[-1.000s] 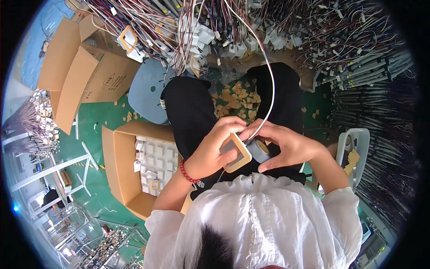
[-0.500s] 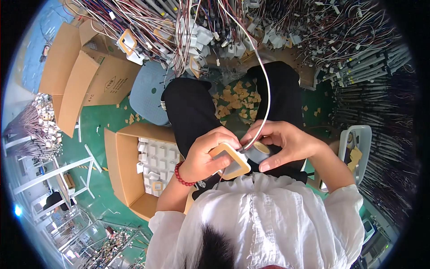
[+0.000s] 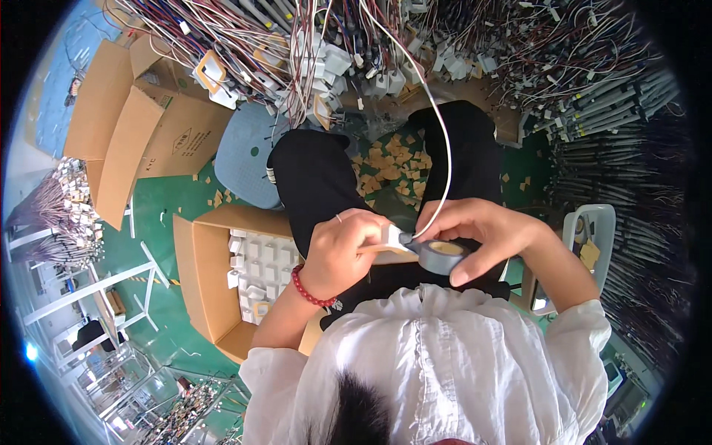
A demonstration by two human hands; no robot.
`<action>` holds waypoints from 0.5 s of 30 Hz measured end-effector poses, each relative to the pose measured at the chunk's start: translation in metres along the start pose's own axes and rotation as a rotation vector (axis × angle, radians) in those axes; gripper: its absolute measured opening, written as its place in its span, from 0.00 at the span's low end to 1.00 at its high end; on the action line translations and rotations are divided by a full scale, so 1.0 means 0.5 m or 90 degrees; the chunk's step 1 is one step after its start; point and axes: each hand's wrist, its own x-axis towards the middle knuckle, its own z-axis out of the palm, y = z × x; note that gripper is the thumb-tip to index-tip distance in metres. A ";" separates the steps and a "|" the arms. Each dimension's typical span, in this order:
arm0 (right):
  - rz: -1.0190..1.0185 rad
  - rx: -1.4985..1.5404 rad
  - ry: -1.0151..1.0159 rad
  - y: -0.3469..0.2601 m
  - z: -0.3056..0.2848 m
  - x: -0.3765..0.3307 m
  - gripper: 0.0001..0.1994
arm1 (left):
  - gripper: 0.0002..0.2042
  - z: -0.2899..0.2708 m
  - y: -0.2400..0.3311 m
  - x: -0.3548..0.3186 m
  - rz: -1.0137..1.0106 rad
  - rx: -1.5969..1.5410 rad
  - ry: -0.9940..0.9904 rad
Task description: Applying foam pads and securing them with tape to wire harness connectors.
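Note:
Above my lap, my left hand point(image 3: 343, 248) is closed around a white plastic housing point(image 3: 391, 237) with a tan rim, now seen edge-on. A white cable point(image 3: 447, 148) runs from its right end up to the heaped wires at the top. My right hand point(image 3: 486, 236) holds a roll of grey tape point(image 3: 443, 259) between thumb and fingers, close against the cable end of the housing. A short tape stretch seems to join roll and cable; the fingers partly hide the joint. A red bead bracelet point(image 3: 310, 291) circles my left wrist.
An open carton point(image 3: 194, 271) with rows of white housings stands at my left. Beyond it are a blue stool point(image 3: 248, 152) and a larger carton point(image 3: 174, 137). Wire bundles point(image 3: 593, 67) crowd the top and right. A white bin point(image 3: 604, 230) stands right; paper scraps point(image 3: 389, 167) litter the green floor.
My left hand has turned the housing from its open face to edge-on. The tape roll in my right hand has shifted slightly right and tilted, showing its side.

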 end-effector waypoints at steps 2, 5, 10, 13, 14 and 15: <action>0.012 0.086 0.034 0.008 0.002 0.008 0.22 | 0.12 -0.001 0.005 0.012 0.160 0.192 0.045; 0.035 0.125 0.091 0.026 0.001 0.012 0.19 | 0.08 -0.011 0.032 0.024 0.248 0.402 0.016; 0.122 0.292 0.244 0.055 0.022 0.030 0.23 | 0.06 0.002 0.035 0.029 0.335 0.519 -0.044; 0.167 0.325 0.285 0.050 0.039 0.039 0.26 | 0.07 0.014 0.028 0.025 0.331 0.534 -0.057; 0.178 0.348 0.258 0.053 0.040 0.041 0.27 | 0.07 0.014 0.027 0.025 0.334 0.531 -0.058; 0.190 0.348 0.274 0.049 0.044 0.046 0.30 | 0.06 0.013 0.025 0.026 0.356 0.575 -0.061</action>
